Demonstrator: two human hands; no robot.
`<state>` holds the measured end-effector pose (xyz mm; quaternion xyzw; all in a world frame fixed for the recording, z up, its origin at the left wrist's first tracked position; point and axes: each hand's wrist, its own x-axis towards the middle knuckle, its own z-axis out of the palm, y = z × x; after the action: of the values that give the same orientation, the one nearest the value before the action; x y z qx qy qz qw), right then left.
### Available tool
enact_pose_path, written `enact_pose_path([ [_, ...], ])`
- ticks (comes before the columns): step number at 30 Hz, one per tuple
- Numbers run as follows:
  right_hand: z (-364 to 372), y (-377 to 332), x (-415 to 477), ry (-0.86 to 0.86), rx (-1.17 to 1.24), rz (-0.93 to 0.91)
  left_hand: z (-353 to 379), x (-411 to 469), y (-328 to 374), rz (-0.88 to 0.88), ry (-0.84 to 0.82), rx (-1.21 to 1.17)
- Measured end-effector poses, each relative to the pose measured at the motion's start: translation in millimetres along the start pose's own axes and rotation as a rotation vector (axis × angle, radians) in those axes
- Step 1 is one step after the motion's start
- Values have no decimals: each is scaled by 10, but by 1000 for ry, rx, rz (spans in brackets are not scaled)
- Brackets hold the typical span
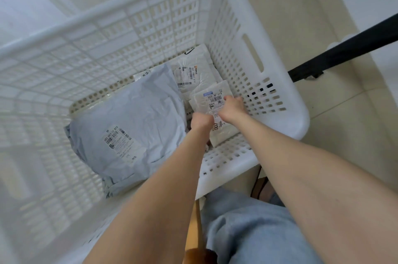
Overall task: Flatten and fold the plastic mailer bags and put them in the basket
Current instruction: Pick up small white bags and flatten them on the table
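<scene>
Your right fingertips point(227, 98) curled down onto the label face of the small white mailer point(210, 96), near its 3 o'clock edge; your right hand point(233, 109) looked to have it gripped, though the thumb was hidden. Your left hand point(201, 122) sat bunched at the mailer's 9 o'clock edge, touching it, but its fingers pointed away from you, so I cannot tell whether they held the plastic or only pressed it.

The mailer lay directly under both hands, inside the basket point(282, 82) and low in its 4 o'clock corner. Its long axis ran roughly from 11 o'clock to 5 o'clock. The right hand reached further along it; the left was nearer you and nearer the middle of the floor. My judgement is that letting go there called for little more than opening both hands, since the piece seemed nearly down.

Its labels read "501E" with what looked like "A21B", and "007" lower down. At 9 o'clock of your left hand lay the grey-blue mailer point(133, 117), crumpled but flat, labelled "502-602-12 815". At 12 o'clock of your hands sat another white mailer point(195, 61), marked "501 P802 TT0"; the smaller print was too fine to read.
</scene>
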<state>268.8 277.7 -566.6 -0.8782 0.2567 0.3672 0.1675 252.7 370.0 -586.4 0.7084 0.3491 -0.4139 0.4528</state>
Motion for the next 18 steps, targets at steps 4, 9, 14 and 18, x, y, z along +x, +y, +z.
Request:
enact_pose_path([
  [4, -294, -64, -358, 82, 69, -65, -153, -348, 234, 171, 80, 130],
  [9, -739, -86, -971, 139, 142, -114, -298, -929, 568, 356, 119, 401],
  [14, -1172, 48, -1616, 220, 179, -115, -374, -1648, 828, 554, 116, 684],
  [18, -1368, 251, -2112, 238, 197, -116, -403, -2198, 858, 637, 165, 882],
])
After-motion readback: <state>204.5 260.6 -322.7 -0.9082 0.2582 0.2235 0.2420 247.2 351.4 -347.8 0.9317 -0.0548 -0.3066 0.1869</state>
